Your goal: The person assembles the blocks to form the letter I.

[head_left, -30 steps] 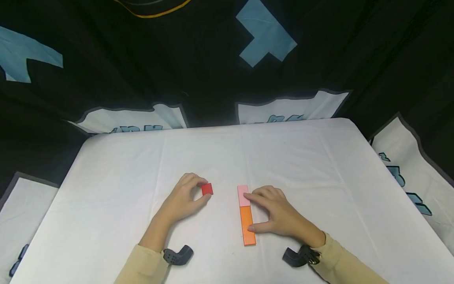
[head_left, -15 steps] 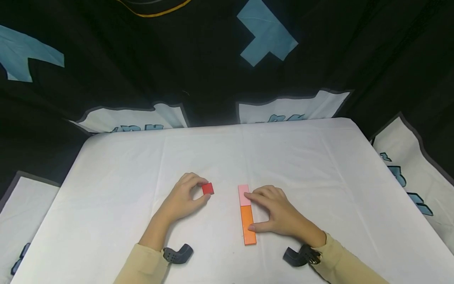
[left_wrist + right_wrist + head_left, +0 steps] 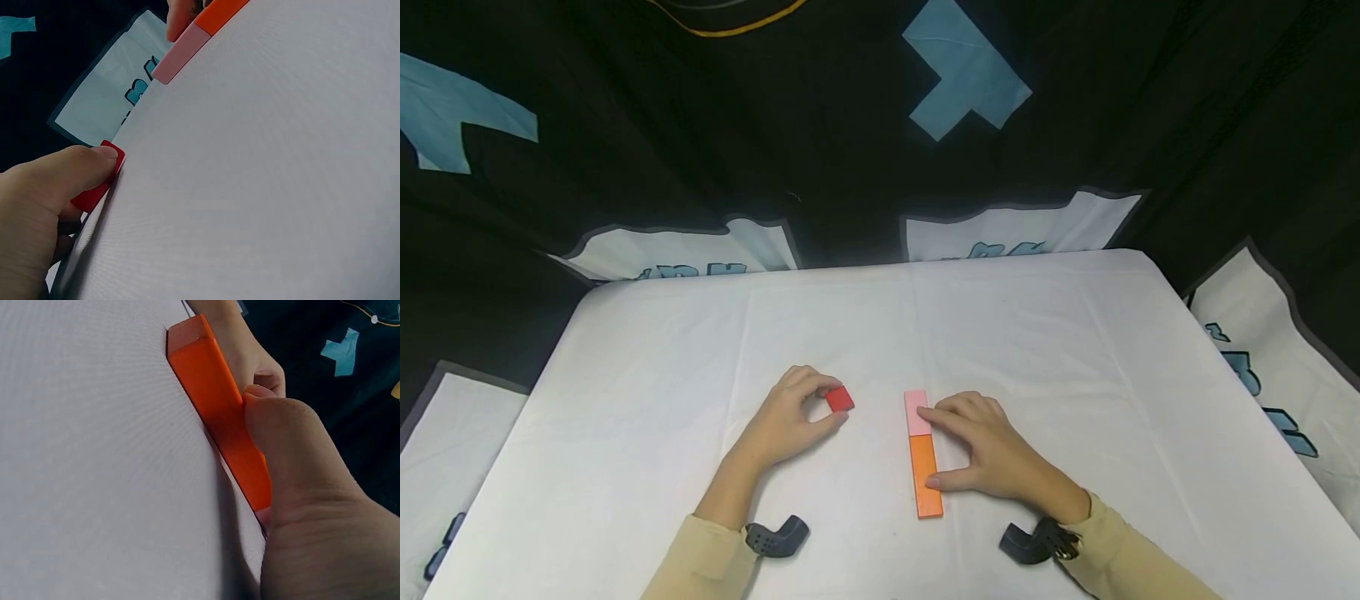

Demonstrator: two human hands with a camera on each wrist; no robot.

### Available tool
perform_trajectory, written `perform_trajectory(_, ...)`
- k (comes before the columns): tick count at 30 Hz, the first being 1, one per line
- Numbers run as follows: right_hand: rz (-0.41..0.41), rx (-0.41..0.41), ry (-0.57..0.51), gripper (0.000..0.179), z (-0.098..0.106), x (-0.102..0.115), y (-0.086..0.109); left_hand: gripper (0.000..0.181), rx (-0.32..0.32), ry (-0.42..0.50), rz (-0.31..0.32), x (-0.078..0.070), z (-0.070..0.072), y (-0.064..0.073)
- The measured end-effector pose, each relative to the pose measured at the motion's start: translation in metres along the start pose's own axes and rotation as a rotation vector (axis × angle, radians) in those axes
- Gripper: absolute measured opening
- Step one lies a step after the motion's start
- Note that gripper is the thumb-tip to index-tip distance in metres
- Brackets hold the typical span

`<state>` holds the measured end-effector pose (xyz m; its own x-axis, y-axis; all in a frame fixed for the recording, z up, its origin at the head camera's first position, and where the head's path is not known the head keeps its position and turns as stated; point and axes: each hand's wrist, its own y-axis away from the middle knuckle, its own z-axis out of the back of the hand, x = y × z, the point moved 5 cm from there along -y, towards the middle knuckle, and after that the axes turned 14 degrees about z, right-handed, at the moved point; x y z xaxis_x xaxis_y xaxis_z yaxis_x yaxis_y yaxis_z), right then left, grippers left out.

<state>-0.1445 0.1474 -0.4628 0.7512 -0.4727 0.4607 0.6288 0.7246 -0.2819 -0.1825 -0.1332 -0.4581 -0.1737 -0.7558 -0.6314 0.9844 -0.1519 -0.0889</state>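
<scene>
Head view: toward twelve o'clock, the scene is filled by a black backdrop [image 3: 850,142], below which a white table [image 3: 1037,333] is seen, marked by faint creases. The table is crossed by a tan right sleeve [image 3: 1135,558] from between four and five o'clock, and by a matching left sleeve [image 3: 700,562] from seven o'clock. The right hand [image 3: 981,446] is placed at three o'clock of two blocks laid end to end; its thumb and index finger are spread well apart, with one block touched by each tip. The left hand [image 3: 793,418] is placed at nine o'clock of that row, its thumb and fingertips clamped on a third block. By the right thumb the orange block [image 3: 923,482] is touched, the longest piece, laid at the row's six o'clock end. A dark device is worn at each wrist. The pink block [image 3: 915,402] is set against the orange block's twelve o'clock end and touched by the right index fingertip. At nine o'clock of the pink block, well apart, the red block [image 3: 840,399] is held tilted in the left pinch; whether the table is touched by it cannot be told.
</scene>
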Motion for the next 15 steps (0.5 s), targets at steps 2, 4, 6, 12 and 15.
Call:
perform_trajectory(2,0.002,-0.001,-0.002,0.082,0.0,0.0001,0.0001,0.034,0.001,-0.002,0.0,0.0002,0.0,0.0)
perform_trajectory(4,0.004,-0.002,-0.002,0.082,-0.0001,0.0001,0.0002,0.034,0.003,-0.003,0.001,0.0005,0.0,-0.0002)
perform_trajectory(6,0.004,-0.002,-0.001,0.082,-0.0001,0.0001,0.0,0.035,0.004,-0.001,0.003,0.0009,0.0,-0.0002)
perform_trajectory(12,0.004,-0.002,-0.001,0.082,-0.0005,0.0001,0.0003,0.037,0.019,0.008,0.022,0.0019,-0.0011,-0.0003)
perform_trajectory(15,0.005,-0.006,-0.002,0.082,-0.0008,0.0001,0.0007,0.039,0.026,0.009,0.037,0.0025,-0.0014,-0.0003)
